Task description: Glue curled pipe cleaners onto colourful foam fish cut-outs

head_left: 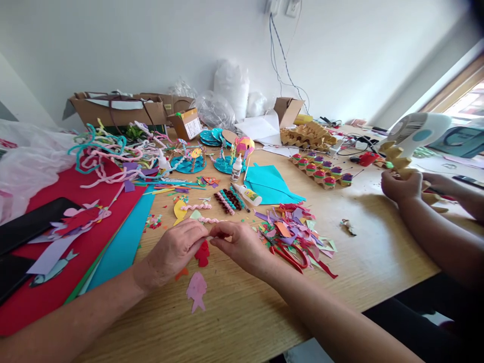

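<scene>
While the left hand (180,248) and right hand (239,243) were close together near the frame's middle, each grip was pinched shut, but anything inside was too small to tell. Just below, a red paper fish (203,254) lay on the worktop (242,317), above a pink paper fish (197,290). Red scissors (290,256) lay right of centre.

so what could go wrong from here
The right hand might brush the red-handled scissors, which lie close beside it, blades partly among colourful paper scraps. The white plastic glue bottle on its side could leak onto the bright turquoise sheet next to it.
</scene>
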`<state>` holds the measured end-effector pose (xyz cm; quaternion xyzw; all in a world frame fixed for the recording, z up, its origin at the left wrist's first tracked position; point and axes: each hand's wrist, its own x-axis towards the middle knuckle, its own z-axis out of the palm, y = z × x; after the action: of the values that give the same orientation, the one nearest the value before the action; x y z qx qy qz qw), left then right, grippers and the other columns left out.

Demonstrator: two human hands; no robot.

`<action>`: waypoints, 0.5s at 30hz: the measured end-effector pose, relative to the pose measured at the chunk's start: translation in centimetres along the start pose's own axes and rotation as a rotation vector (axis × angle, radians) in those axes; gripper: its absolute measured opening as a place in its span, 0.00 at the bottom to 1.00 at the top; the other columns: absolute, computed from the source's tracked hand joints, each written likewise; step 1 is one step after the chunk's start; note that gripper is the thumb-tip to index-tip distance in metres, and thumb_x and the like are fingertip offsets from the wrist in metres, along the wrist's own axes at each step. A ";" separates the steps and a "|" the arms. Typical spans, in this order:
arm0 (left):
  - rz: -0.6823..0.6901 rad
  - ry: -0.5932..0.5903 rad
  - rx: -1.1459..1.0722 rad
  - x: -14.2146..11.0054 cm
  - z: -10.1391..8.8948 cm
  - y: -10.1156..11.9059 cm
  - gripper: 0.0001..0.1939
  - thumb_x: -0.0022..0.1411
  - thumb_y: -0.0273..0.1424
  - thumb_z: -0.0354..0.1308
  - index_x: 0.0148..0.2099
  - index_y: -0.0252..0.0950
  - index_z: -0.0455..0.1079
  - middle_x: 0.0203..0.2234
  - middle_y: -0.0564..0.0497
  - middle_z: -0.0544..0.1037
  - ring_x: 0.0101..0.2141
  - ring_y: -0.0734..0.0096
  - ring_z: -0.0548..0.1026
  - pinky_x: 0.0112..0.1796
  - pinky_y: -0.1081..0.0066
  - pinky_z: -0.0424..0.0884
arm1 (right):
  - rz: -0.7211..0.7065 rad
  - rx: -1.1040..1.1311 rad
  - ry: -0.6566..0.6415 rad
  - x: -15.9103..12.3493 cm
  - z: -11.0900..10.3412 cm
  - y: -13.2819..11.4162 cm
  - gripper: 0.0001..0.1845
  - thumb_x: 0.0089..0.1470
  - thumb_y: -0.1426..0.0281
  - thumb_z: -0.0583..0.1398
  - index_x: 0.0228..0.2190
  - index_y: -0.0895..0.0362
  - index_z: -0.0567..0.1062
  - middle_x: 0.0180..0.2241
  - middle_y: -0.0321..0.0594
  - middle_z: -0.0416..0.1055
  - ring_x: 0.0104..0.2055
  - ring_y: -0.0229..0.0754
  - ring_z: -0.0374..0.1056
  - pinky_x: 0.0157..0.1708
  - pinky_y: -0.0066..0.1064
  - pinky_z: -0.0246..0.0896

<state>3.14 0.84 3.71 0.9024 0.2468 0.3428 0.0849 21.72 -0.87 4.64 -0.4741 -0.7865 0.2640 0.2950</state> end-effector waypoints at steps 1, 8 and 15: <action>-0.002 -0.006 0.001 -0.1 0.1 0.0 0.08 0.66 0.23 0.47 0.37 0.34 0.66 0.29 0.50 0.73 0.33 0.70 0.72 0.35 0.70 0.71 | -0.009 0.002 0.013 0.0 0.1 0.2 0.05 0.48 0.78 0.61 0.27 0.57 0.76 0.25 0.33 0.73 0.27 0.33 0.66 0.28 0.21 0.55; -0.010 -0.093 0.075 -0.3 0.6 -0.2 0.16 0.68 0.26 0.42 0.29 0.34 0.65 0.24 0.51 0.70 0.28 0.70 0.70 0.30 0.71 0.69 | -0.135 -0.141 0.016 0.2 0.7 1.4 0.08 0.48 0.81 0.60 0.27 0.57 0.77 0.28 0.37 0.75 0.30 0.35 0.69 0.30 0.22 0.56; 0.029 -0.108 0.092 -0.6 -0.3 -1.3 0.12 0.68 0.26 0.44 0.38 0.33 0.69 0.31 0.48 0.74 0.37 0.68 0.72 0.38 0.68 0.71 | -0.227 -0.322 -0.023 0.4 1.6 2.4 0.08 0.53 0.78 0.58 0.27 0.57 0.77 0.29 0.40 0.73 0.33 0.38 0.68 0.32 0.25 0.56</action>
<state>2.05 1.66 3.22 0.9261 0.2440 0.2830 0.0516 21.86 0.27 1.94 -0.4205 -0.8703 0.1052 0.2340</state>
